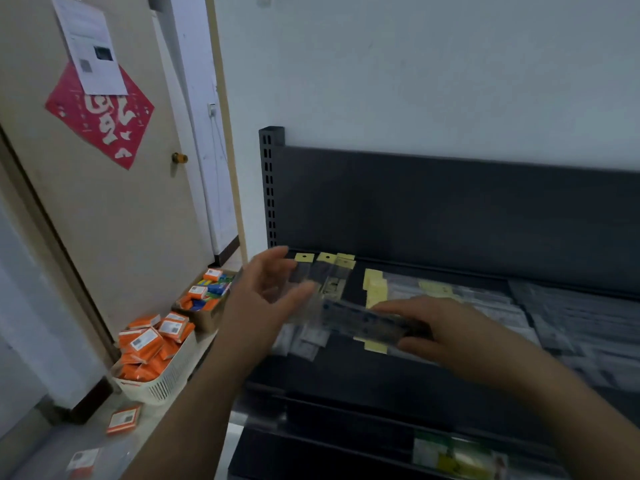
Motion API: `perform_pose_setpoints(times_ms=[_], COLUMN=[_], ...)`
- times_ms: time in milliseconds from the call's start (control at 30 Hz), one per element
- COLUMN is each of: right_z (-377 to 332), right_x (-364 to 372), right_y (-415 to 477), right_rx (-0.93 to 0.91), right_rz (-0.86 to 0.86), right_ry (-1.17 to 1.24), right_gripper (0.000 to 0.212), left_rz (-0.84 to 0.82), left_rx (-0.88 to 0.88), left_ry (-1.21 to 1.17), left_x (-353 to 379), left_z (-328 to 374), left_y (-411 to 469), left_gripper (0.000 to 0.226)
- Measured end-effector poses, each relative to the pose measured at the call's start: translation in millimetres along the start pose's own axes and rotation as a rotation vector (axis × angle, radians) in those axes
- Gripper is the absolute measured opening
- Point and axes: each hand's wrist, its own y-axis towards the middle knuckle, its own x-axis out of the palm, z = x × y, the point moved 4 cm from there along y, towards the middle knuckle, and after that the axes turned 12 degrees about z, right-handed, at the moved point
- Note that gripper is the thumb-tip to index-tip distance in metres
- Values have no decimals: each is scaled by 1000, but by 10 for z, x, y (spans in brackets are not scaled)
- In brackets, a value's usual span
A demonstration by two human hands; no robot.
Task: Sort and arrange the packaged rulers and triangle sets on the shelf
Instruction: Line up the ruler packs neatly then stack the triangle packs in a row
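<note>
Right hand (436, 327): fingers (394, 306) pinch one end of a long, flat ruler (360, 320) in glossy clear wrap, held level. Left hand (266, 296): fingers spread and relaxed at the ruler's other end; contact is blurred. Beyond the fingertips, slim yellow-tabbed packs (325, 271) lie on the black metal shelf (346, 375).

No wording was legible. The red poster (100, 119) on the door (131, 230) bore a large white brush-style character, not read with certainty. The white sheet (90, 43) fixed over it carried a code square and fine print, unreadable. White labels on the orange boxes (147, 342) and print on the ruler pack (363, 319) were blurred.
</note>
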Motion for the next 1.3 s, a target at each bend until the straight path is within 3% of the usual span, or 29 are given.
perform_pose_setpoints(times_ms=[100, 233, 400, 500, 667, 933, 1300], right_z=[41, 217, 304, 335, 411, 344, 1253], right_x=[159, 320, 382, 325, 413, 434, -353], right_y=[-134, -350, -587, -641, -756, -782, -1543], right_rx=[11, 157, 252, 266, 307, 276, 492], right_rz=[36, 141, 315, 374, 301, 367, 359], right_ry=[-124, 30, 259, 313, 315, 323, 468], right_gripper=[48, 48, 29, 26, 35, 20, 24], left_rz=[-290, -427, -424, -459, -530, -547, -699], left_rx=[223, 440, 507, 523, 489, 481, 473], left_ry=[406, 768, 748, 758, 903, 920, 653], left_x=[212, 371, 345, 394, 460, 561, 1550], left_z=[-44, -192, -156, -96, -153, -59, 426], left_y=[-162, -297, -329, -333, -382, -428, -810], left_gripper=[57, 48, 26, 29, 32, 22, 12])
